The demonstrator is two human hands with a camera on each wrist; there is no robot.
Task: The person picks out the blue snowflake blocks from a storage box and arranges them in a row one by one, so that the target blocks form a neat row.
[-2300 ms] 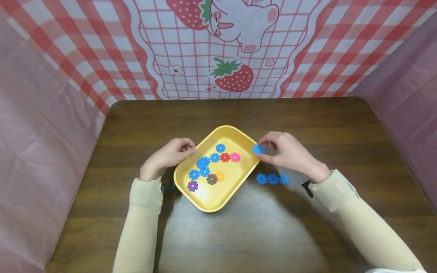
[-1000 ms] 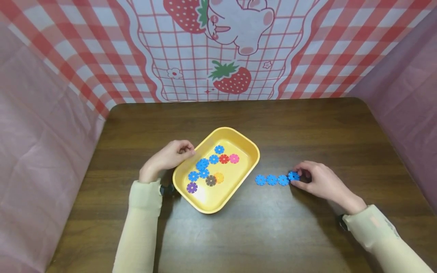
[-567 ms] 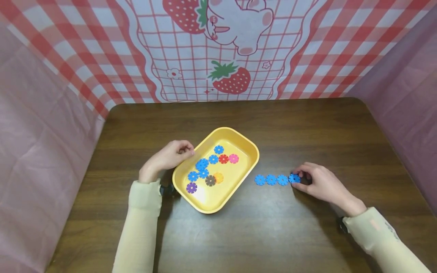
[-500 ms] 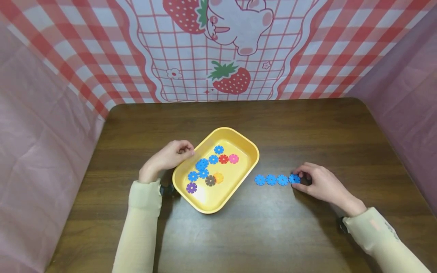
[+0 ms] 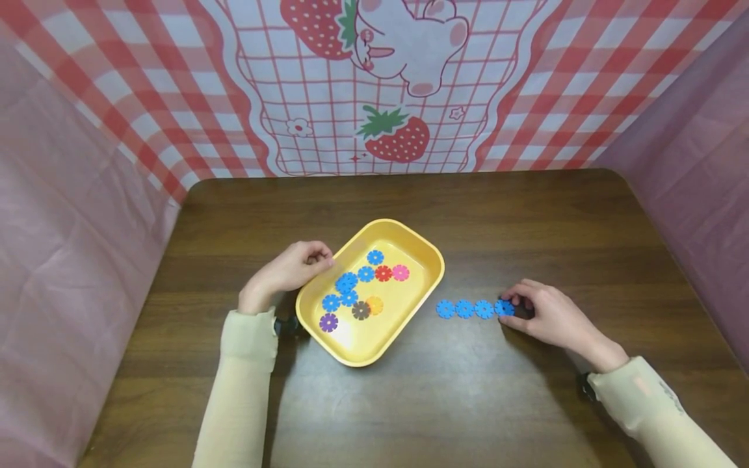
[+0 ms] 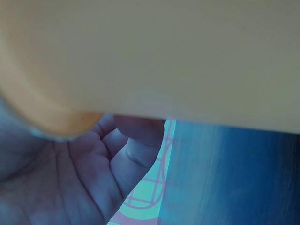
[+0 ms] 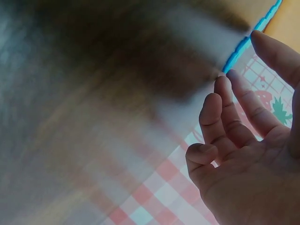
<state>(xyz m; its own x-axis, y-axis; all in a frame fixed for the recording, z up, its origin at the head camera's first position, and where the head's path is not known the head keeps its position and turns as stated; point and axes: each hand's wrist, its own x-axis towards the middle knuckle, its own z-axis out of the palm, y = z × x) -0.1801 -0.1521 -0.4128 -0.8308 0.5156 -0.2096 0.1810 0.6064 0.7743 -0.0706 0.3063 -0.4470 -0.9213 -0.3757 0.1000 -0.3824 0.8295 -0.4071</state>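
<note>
In the head view my right hand (image 5: 544,313) pinches a blue snowflake disc (image 5: 504,307) between thumb and fingers. That disc lies at the right end of a straight row of blue snowflake discs (image 5: 465,309), its edge against its neighbour. The right wrist view shows the row edge-on as a thin blue strip (image 7: 239,54) between thumb and fingertips. My left hand (image 5: 290,268) holds the upper left rim of a yellow tray (image 5: 404,331), fingers curled. In the left wrist view the tray's wall (image 6: 187,61) hides the fingertips of the left hand (image 6: 89,173).
Inside the tray lie several more blue discs (image 5: 346,282), plus a red disc (image 5: 383,273), a pink disc (image 5: 400,272), a purple disc (image 5: 329,322), a brown disc (image 5: 361,310) and an orange disc (image 5: 375,305). The brown wooden table (image 5: 374,416) meets a strawberry-print cloth (image 5: 363,84) behind.
My right hand has carried a blue disc from the tray's right edge rightward and down to the row's right end, and has kept nearly still there. The left hand stays at the rim.
</note>
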